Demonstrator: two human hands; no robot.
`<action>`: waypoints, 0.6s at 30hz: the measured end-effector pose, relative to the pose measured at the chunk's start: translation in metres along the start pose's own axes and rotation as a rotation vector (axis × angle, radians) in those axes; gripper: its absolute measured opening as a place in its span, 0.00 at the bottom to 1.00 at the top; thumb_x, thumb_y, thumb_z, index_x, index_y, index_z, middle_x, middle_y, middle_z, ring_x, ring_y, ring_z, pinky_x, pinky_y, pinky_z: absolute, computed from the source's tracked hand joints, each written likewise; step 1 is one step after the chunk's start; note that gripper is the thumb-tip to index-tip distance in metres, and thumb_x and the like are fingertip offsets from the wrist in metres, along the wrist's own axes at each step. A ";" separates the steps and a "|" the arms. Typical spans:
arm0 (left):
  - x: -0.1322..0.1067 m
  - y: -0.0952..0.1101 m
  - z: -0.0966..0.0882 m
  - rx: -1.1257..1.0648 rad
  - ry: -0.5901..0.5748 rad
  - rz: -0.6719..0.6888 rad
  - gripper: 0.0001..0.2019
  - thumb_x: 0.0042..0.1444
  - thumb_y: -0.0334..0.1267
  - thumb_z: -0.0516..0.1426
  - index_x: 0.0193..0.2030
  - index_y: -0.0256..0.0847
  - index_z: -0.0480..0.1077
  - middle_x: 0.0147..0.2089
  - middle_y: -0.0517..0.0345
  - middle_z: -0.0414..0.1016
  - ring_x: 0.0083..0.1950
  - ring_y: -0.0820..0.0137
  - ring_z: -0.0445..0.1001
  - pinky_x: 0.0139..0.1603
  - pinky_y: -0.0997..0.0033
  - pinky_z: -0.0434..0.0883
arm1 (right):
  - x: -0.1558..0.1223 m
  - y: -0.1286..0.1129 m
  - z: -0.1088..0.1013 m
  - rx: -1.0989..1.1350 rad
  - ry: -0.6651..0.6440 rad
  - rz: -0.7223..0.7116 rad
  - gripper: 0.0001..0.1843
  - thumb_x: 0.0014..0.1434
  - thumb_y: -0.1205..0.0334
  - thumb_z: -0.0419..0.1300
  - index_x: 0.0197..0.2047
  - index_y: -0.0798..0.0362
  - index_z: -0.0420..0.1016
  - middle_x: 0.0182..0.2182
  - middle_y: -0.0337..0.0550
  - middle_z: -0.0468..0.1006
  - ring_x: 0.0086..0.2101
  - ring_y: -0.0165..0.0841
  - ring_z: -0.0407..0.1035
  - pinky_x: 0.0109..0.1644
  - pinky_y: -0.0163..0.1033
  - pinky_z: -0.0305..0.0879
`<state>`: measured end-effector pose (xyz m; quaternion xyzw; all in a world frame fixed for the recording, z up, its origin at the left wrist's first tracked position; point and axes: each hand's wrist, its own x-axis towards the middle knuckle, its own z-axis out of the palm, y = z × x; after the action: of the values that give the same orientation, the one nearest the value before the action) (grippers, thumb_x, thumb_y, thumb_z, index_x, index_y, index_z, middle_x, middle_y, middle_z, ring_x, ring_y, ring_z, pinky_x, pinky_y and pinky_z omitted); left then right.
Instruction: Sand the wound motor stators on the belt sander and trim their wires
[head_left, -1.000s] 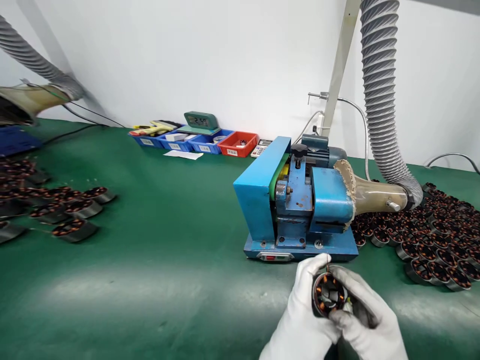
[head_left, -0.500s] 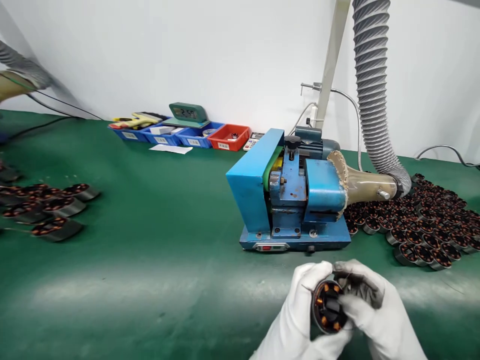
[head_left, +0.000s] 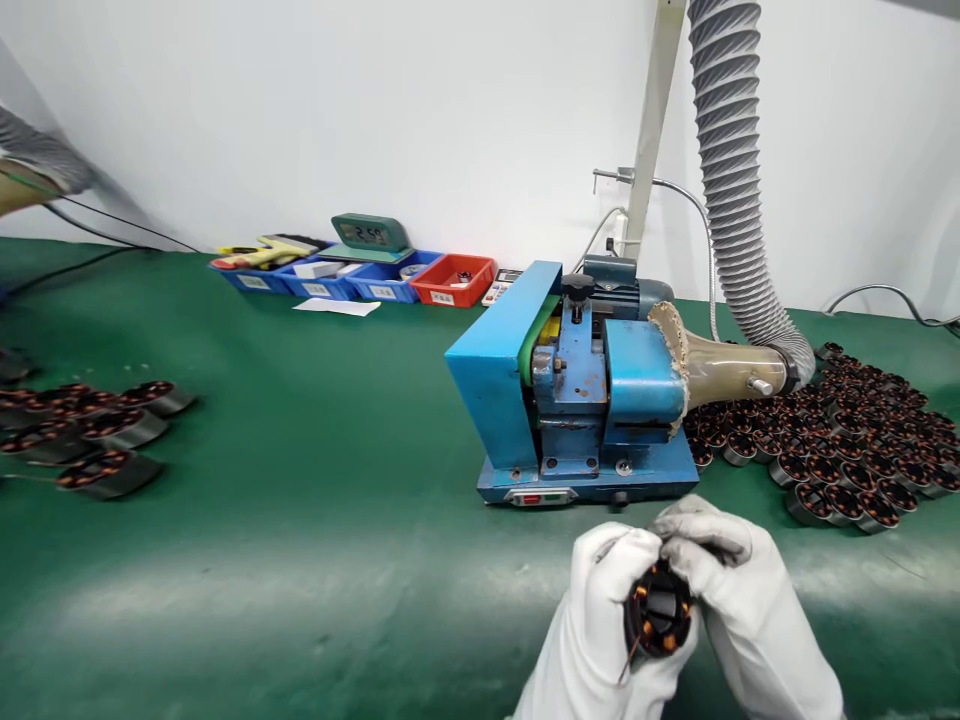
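Note:
Low in the head view, my gloved left hand (head_left: 600, 610) is closed round a motor stator (head_left: 661, 608), a short round part with a dark core and copper windings. Its wound face is turned up towards me. A thin copper wire (head_left: 630, 658) sticks out at its lower left side. My right hand (head_left: 724, 565), also in a white glove, pinches thumb and fingers together at the stator's upper edge. Whatever lies between those fingertips is hidden. Just beyond both hands stands a blue belt grinding machine (head_left: 574, 400).
Many similar stators (head_left: 862, 450) crowd the bench right of the machine; several more (head_left: 112, 425) lie at far left. A grey ribbed hose (head_left: 731, 150) runs down to the machine's duct. Along the wall sit blue bins (head_left: 322, 285), a red bin (head_left: 454, 282) and a clock (head_left: 370, 233).
The stator has turned in my left hand, and its copper wire now shows at the lower left. My right fingers have moved off its face to the upper edge and closed.

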<state>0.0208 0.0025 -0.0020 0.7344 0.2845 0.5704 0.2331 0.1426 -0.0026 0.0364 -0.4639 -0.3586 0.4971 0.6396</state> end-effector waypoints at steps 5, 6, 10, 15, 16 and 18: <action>0.004 0.009 0.008 -0.119 0.113 -0.176 0.29 0.47 0.24 0.59 0.56 0.46 0.57 0.47 0.56 0.60 0.46 0.70 0.68 0.46 0.75 0.71 | 0.009 -0.001 0.001 0.433 0.165 0.091 0.08 0.42 0.58 0.74 0.26 0.51 0.82 0.20 0.35 0.77 0.20 0.23 0.68 0.22 0.24 0.66; 0.003 0.008 0.010 -0.127 0.139 -0.230 0.28 0.47 0.25 0.60 0.55 0.47 0.58 0.48 0.57 0.61 0.47 0.70 0.68 0.48 0.73 0.71 | 0.010 0.001 -0.001 0.452 0.229 0.032 0.08 0.44 0.57 0.73 0.28 0.50 0.82 0.22 0.36 0.79 0.21 0.24 0.70 0.25 0.25 0.68; 0.000 -0.008 0.023 -0.147 0.164 -0.450 0.28 0.48 0.30 0.62 0.55 0.51 0.59 0.53 0.55 0.63 0.52 0.66 0.70 0.53 0.66 0.70 | 0.006 0.020 0.000 0.127 0.178 -0.160 0.19 0.41 0.49 0.73 0.36 0.48 0.83 0.34 0.43 0.85 0.35 0.36 0.78 0.41 0.36 0.75; 0.017 -0.025 0.044 -0.626 0.195 -0.806 0.26 0.50 0.38 0.62 0.53 0.48 0.55 0.45 0.55 0.71 0.42 0.65 0.77 0.43 0.62 0.76 | 0.014 0.038 0.013 -0.254 0.310 -0.084 0.24 0.38 0.56 0.73 0.41 0.50 0.80 0.39 0.46 0.84 0.40 0.43 0.78 0.44 0.41 0.74; 0.023 -0.027 0.047 -0.695 0.223 -0.850 0.26 0.49 0.39 0.62 0.52 0.47 0.56 0.44 0.55 0.72 0.41 0.65 0.78 0.42 0.61 0.76 | 0.018 0.039 0.015 -0.291 0.333 -0.072 0.23 0.40 0.56 0.72 0.42 0.51 0.79 0.40 0.47 0.84 0.40 0.43 0.78 0.45 0.43 0.74; 0.035 -0.030 0.052 -0.705 0.305 -0.882 0.26 0.46 0.39 0.64 0.49 0.47 0.58 0.46 0.54 0.72 0.44 0.64 0.78 0.46 0.60 0.75 | 0.029 0.039 0.018 -0.323 0.327 -0.062 0.22 0.42 0.55 0.70 0.42 0.53 0.78 0.40 0.49 0.84 0.40 0.44 0.78 0.45 0.44 0.73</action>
<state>0.0731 0.0472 -0.0098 0.3344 0.3865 0.5789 0.6354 0.1217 0.0324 0.0045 -0.6234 -0.3390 0.3316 0.6216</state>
